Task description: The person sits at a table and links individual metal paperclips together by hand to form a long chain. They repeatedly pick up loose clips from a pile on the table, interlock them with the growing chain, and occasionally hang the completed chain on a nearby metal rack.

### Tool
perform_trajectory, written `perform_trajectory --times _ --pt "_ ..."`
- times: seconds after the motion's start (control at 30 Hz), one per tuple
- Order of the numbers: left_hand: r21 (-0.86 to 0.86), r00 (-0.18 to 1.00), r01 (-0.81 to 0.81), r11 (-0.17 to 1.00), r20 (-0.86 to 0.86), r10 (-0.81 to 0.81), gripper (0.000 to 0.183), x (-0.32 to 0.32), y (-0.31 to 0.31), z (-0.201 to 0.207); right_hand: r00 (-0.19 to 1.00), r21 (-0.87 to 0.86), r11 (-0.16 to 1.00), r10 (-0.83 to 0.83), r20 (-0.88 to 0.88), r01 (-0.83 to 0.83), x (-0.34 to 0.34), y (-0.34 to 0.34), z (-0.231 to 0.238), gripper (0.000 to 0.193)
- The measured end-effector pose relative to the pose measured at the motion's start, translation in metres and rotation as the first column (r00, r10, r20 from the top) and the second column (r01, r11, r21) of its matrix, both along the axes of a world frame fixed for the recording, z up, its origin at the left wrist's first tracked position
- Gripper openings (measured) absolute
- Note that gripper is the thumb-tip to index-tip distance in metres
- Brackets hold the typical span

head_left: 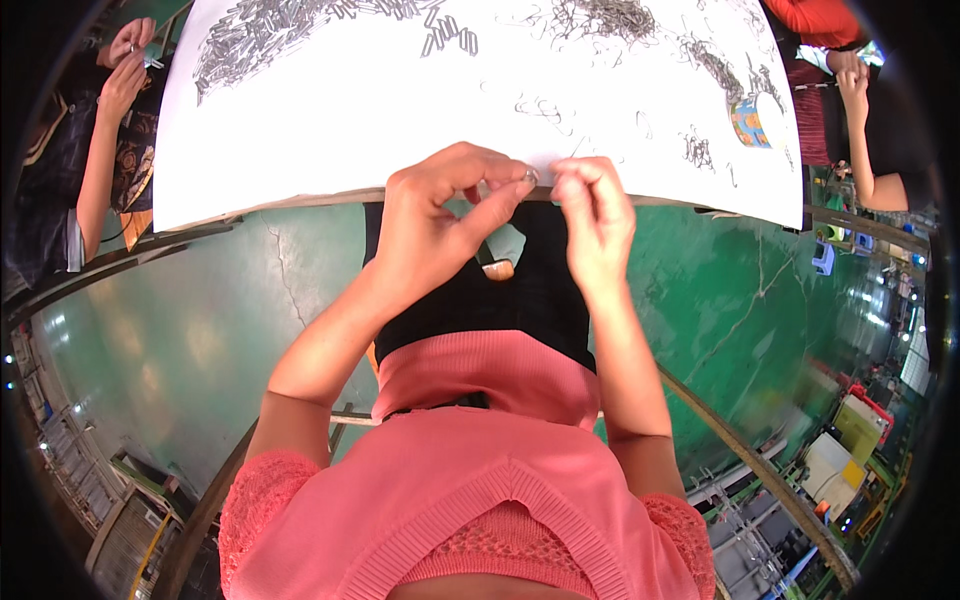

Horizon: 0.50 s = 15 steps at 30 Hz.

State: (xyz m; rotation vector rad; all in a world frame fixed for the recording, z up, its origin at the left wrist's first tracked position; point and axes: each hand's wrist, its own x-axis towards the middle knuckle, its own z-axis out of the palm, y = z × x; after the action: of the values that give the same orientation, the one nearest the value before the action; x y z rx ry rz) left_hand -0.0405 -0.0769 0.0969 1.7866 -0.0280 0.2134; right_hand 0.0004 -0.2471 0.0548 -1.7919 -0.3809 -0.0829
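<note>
Over the near edge of a white-topped table [400, 140], my left hand [432, 212] pinches a small shiny metal piece [530, 176] between thumb and forefinger; its exact kind is too small to tell. Close beside it on the right, my right hand [600, 222] has its thumb and forefinger pressed together. Whatever its fingertips hold cannot be made out. Farther back on the left lies a heap of elongated metal wire loops [270, 40]. A tangle of thin, dark curved wire pieces [610, 18] lies at the back right, with several more strewn nearer my hands.
A patterned paper cup [757, 122] lies tipped at the table's right side, near a small cluster of wire pieces [697, 148]. Another person's hands [125, 75] work at the left edge, and another person's hand [854, 90] at the right. Green floor [700, 270] shows below.
</note>
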Motion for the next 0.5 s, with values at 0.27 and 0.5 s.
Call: perform_trajectory --times 0.27,0.5 --pt "-0.006 0.997 0.053 0.999 0.058 -0.052 0.013 -0.011 -0.005 -0.004 0.995 -0.639 0.766 -0.096 -0.003 0.072 0.165 -0.011 -0.040 0.017" --pt "-0.107 0.995 0.090 0.990 -0.037 -0.095 0.012 -0.017 -0.009 -0.001 0.993 -0.877 0.473 0.109 -0.034 -0.082 0.183 0.000 -0.029 0.017"
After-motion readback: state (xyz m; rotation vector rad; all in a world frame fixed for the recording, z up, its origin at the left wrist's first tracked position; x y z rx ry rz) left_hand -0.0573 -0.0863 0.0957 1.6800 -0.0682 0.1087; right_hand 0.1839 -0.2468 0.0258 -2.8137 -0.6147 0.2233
